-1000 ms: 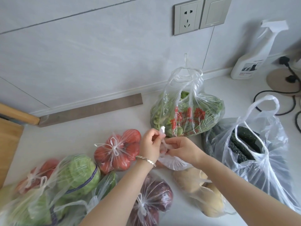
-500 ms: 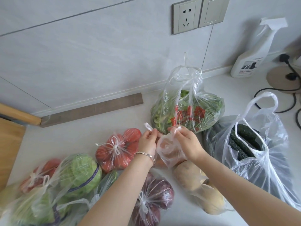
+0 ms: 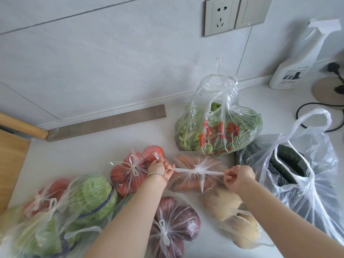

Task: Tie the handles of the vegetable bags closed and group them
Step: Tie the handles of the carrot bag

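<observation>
The left hand (image 3: 158,167) and right hand (image 3: 238,175) each pinched one handle of the carrot bag (image 3: 188,185), stretched sideways, with the knot (image 3: 198,169) midway between them.

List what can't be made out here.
Head view.
Carrot bag knot: bunched plastic hides whether it is finished, though left hand and right hand pull its handles.
Leftmost green bag: cut off by the bottom-left edge, blurred.
Purple vegetable bag: left forearm covers part.
Spray bottle label: too small to read.

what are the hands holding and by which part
The carrot bag, by its two handles: the left hand grips one handle end, the right hand the other, pulled taut either side of the knot.
</observation>
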Demonstrator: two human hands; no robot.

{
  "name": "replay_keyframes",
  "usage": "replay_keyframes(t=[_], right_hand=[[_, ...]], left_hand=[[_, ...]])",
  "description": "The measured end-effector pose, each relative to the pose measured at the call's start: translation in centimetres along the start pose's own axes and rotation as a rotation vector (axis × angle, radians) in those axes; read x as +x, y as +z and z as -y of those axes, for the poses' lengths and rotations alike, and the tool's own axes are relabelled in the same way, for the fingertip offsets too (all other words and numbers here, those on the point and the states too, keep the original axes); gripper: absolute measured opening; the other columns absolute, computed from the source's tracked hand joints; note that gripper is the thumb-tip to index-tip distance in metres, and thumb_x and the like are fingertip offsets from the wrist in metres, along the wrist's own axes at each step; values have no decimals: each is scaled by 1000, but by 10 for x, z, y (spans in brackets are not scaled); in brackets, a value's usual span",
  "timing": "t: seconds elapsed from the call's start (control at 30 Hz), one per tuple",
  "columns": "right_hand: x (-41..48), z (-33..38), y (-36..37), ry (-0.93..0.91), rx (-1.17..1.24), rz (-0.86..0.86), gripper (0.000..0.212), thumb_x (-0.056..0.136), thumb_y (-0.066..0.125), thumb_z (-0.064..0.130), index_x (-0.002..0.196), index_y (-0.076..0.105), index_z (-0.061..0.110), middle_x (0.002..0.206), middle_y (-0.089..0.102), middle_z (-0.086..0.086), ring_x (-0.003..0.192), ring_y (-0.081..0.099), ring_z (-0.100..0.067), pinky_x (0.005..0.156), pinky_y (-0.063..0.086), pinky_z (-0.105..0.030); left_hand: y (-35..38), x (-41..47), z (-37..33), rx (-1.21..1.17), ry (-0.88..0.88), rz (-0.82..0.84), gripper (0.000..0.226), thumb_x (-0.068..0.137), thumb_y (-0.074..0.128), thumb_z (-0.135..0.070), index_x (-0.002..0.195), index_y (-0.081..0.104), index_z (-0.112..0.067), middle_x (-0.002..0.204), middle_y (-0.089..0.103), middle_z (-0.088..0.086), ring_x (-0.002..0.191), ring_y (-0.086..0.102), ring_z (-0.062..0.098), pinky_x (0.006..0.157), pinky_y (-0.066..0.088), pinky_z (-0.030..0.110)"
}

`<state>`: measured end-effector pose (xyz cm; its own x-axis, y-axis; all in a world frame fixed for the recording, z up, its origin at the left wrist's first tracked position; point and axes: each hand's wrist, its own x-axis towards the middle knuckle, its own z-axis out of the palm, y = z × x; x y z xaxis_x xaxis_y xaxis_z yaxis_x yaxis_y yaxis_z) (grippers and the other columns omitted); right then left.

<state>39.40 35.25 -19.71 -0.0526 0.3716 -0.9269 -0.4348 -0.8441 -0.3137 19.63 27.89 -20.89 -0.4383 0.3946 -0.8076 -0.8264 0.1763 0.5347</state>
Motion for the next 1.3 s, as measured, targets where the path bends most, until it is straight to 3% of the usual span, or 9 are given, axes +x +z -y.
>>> replay_keyframes(t=[0.13,0.27,0.37,0.5,0.63,0.73,0.97,1.17,1.3], right_hand=[[-18,16,25,-205,-190,83,34,88,29,3,57,32,15,32,29,4,49,28,-14,41,26,-21],[-62,20,54,-510,-746,442,33,76,37,-7,50,46,10,61,52,-5,61,47,-19,64,44,-29],[-72,11,67,-569,-862,492,29,78,39,-5,54,51,6,60,56,-5,56,48,-19,57,38,-31],[-61,12,67,-513,-609,505,24,83,41,-7,74,62,1,70,60,-8,65,54,-21,66,47,-31],[-43,2,41,-694,-1079,456,29,87,50,0,111,64,8,90,62,2,75,56,0,75,43,-16],[-35,-20,32,-799,-1350,535,20,90,55,18,85,68,2,65,52,-4,51,41,-8,55,35,-21],[-21,-38,35,-665,-936,338,25,91,53,16,72,66,5,48,47,6,41,33,-8,43,28,-18],[-23,-49,47,-839,-1294,397,42,87,45,5,50,29,17,48,30,2,47,25,-12,50,18,-28],[-19,-52,34,-871,-1352,495,31,86,52,12,57,42,8,58,43,-6,57,38,-19,57,29,-32]], left_hand=[[17,-16,0,338,267,138,29,96,39,-10,67,42,-10,46,43,1,28,30,2,33,29,15],[25,-42,-5,658,292,545,25,92,44,-6,72,59,-9,73,66,-1,39,41,5,51,36,21],[31,-50,-3,691,166,720,32,91,44,-1,62,55,-7,61,64,-5,41,47,7,58,29,25],[33,-50,-3,554,148,635,48,91,42,3,49,60,-12,54,62,-2,44,48,7,58,38,20],[31,-48,-4,452,183,558,32,91,43,2,64,58,-3,54,62,-1,44,50,7,50,43,15],[35,-51,-3,441,195,538,32,92,42,2,64,57,-2,53,59,2,42,49,6,48,43,13],[35,-53,-5,567,386,331,26,89,54,-8,66,65,-14,51,65,-7,52,59,6,66,52,24],[49,-71,-9,624,487,339,20,87,57,-4,69,65,-8,50,66,-4,54,66,7,70,58,28],[63,-68,-4,484,368,366,13,87,56,-1,83,65,7,52,68,-3,57,66,7,70,59,24]])
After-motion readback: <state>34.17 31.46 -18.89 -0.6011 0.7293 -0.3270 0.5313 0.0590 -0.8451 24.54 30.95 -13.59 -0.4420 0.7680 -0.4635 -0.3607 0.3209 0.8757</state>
